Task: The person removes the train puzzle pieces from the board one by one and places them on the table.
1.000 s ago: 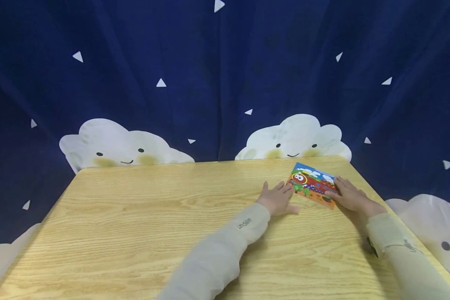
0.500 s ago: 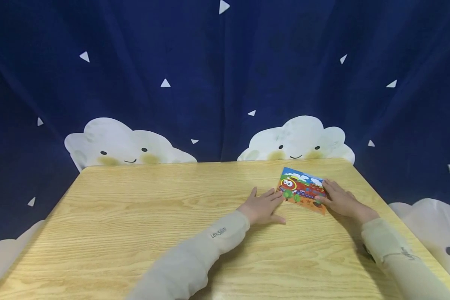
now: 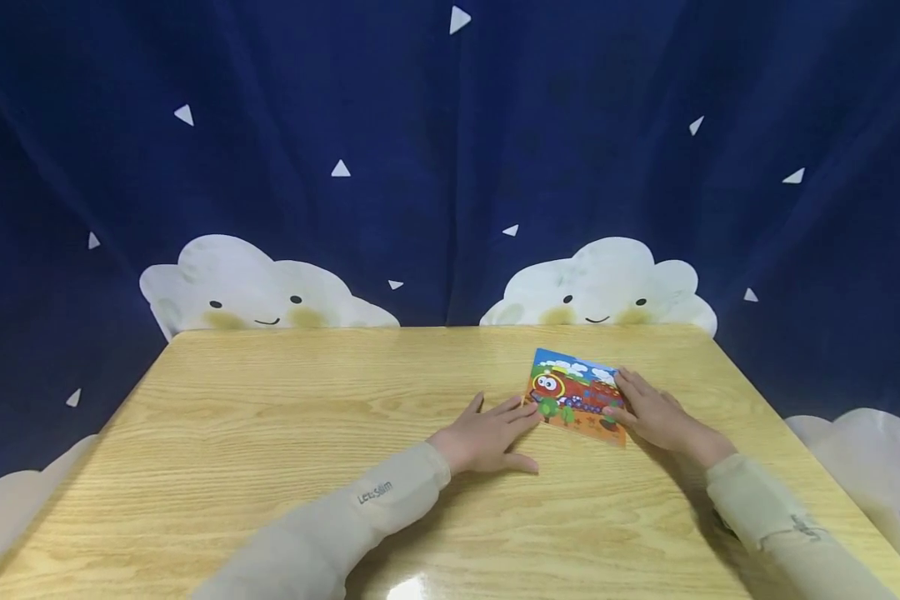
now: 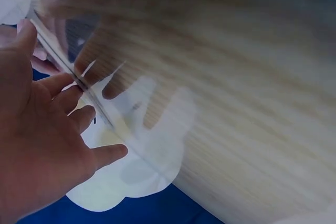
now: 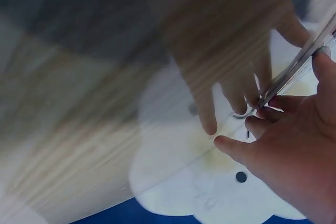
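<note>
A thin rectangular picture board (image 3: 579, 396) with a cartoon red train lies slightly slanted on the wooden table, right of its middle. At its left end my left hand (image 3: 486, 437) is flat with fingers spread, fingertips touching the edge and thumb pointing away from it. My right hand (image 3: 662, 421) rests against the right end, fingers extended along the edge and thumb over the lower right corner. In the left wrist view the board's edge (image 4: 59, 55) runs beside the left fingertips. The right wrist view has the right hand (image 5: 294, 135) touching that thin board near the tabletop.
The pale wooden table (image 3: 307, 383) has a glossy surface that mirrors both hands. Behind it hangs a dark blue curtain (image 3: 390, 125) printed with white smiling clouds and small triangles. Beige sleeves (image 3: 390, 492) cover both forearms.
The picture board has slid left and toward the person, with both hands moving along at its two ends. Left fingers stay spread. The head view has shifted slightly.
</note>
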The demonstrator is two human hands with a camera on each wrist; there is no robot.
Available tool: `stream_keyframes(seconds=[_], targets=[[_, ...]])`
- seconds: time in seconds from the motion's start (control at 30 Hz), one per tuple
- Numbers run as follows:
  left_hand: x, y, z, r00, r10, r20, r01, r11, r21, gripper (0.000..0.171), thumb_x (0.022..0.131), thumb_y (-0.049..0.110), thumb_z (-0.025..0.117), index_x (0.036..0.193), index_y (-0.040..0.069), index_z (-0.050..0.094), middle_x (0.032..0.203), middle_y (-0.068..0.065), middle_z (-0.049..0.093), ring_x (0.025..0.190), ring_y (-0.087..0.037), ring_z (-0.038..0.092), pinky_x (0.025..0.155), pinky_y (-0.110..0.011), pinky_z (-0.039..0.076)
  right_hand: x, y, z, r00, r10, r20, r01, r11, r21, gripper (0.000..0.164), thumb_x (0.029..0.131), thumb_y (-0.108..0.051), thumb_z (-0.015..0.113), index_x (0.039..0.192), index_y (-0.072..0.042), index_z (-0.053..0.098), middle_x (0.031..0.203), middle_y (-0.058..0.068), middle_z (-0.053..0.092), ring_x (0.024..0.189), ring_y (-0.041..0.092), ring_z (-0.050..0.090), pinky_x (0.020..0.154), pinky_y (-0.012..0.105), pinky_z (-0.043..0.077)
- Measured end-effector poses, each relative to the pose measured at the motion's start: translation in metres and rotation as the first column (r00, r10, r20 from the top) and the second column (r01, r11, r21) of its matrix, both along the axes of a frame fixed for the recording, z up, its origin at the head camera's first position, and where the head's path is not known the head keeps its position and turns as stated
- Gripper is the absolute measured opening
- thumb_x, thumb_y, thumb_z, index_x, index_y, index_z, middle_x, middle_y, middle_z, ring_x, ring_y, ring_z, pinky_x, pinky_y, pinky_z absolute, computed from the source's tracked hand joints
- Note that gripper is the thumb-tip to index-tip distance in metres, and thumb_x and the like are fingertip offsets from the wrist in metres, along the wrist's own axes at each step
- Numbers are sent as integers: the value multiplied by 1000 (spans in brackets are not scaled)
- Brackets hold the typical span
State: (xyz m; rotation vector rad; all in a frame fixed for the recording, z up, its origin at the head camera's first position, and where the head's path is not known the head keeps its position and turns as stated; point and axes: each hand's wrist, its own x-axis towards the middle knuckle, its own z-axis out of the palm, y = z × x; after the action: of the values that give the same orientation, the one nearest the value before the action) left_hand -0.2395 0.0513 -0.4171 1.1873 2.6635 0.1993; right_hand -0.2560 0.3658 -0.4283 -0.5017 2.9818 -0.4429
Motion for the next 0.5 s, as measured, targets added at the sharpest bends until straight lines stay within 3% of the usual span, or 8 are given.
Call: stream_keyframes(seconds=[0.27,0.5], targets=[[16,-24,2,1000,-4,21,3,999,35,79,93,64,48,157,23,25,162,7,18,148,-15,12,115,-59,9,7,-21,0,997,68,-36,-69,997,-25,75,101,-39,53,147,14,25,153,34,19,140,52,19,97,78,17],[26,-47,4,997,-13,80,9,999,48,80,93,64,49,157,26,24,162,10,17,149,-15,11,114,-61,9,13,-40,2,994,101,-32,-102,994,-27,74,102,-40,52,148,13,27,154,32,20,141,50,20,101,77,15]])
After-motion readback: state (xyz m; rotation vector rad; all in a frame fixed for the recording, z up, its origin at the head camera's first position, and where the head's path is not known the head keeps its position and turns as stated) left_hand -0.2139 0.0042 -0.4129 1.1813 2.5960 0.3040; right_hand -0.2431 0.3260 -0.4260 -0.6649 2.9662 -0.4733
